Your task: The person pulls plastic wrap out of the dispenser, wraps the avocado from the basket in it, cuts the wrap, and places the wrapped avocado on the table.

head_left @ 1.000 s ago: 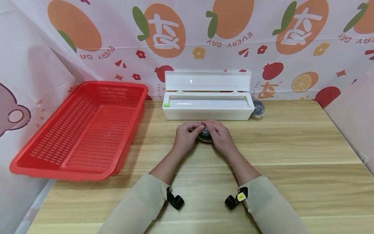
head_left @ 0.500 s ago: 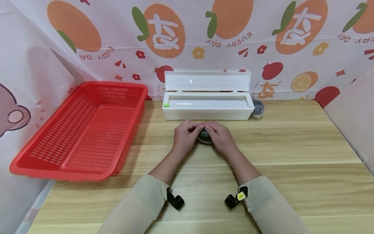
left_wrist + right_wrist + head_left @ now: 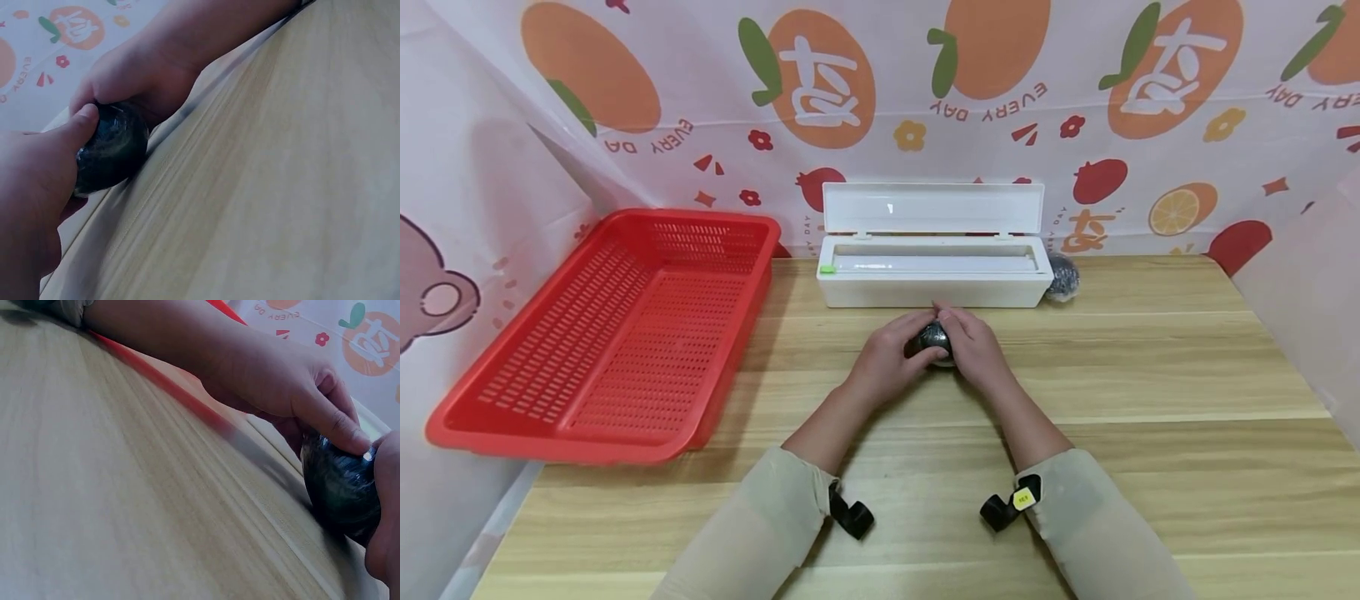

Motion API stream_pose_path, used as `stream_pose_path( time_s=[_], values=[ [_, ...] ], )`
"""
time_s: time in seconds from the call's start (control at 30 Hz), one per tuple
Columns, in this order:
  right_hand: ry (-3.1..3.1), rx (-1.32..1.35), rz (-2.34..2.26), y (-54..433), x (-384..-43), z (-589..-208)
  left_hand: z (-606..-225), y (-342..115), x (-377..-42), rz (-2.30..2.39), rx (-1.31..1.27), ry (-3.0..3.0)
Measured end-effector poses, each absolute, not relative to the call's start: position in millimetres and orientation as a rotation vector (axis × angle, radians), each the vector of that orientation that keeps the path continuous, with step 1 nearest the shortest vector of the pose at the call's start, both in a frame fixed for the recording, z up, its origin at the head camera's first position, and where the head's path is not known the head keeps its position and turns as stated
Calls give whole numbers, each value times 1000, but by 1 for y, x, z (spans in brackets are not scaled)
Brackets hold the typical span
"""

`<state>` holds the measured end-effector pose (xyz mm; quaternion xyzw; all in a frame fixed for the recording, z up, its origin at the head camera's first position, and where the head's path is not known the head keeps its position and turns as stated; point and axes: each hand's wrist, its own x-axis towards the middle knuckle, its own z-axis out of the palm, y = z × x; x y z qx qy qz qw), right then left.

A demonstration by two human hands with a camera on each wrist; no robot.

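A dark green, round avocado-like item (image 3: 934,336), wrapped in shiny clear film, sits between both hands just in front of the white box. My left hand (image 3: 886,360) holds its left side, thumb across the near face and fingers around the far side. From the right, my right hand (image 3: 979,354) grips it, with fingertips meeting the left ones at the top. In the left wrist view the wrapped item (image 3: 115,153) looks glossy and close to the tabletop. The right wrist view shows the left thumb pressing on the film of the item (image 3: 337,484).
Behind the hands stands a white cling film dispenser (image 3: 934,292), lid raised, with a green slider (image 3: 827,269) at its left. Another film-wrapped dark ball (image 3: 1063,278) rests by its right end. A red perforated basket (image 3: 700,417) occupies the table's left side.
The left hand has shifted slightly right and its thumb has slid down to the near side of the wrapped item. The item has turned or moved a little to the right.
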<state>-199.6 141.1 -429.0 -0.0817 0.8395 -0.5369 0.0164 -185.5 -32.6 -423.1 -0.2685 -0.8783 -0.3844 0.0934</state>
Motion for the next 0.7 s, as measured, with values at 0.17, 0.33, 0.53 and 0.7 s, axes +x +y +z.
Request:
stream_pose_path(
  time_s=[0.17,0.33,0.53,0.7],
  values=[
    [2672,-338,-1536,144,-196,-425,-425,-32,-186,-1216,-842,-2618],
    [2598,-383,-1573,145,-198,-424,-426,-29,-185,-1226,-876,-2699],
    [2327,-367,-1861,143,-201,-425,-427,-26,-182,-1112,-918,-2791],
    [2234,-385,-1925,143,-201,-427,-427,-25,-182,-955,-911,-2790]
  ],
)
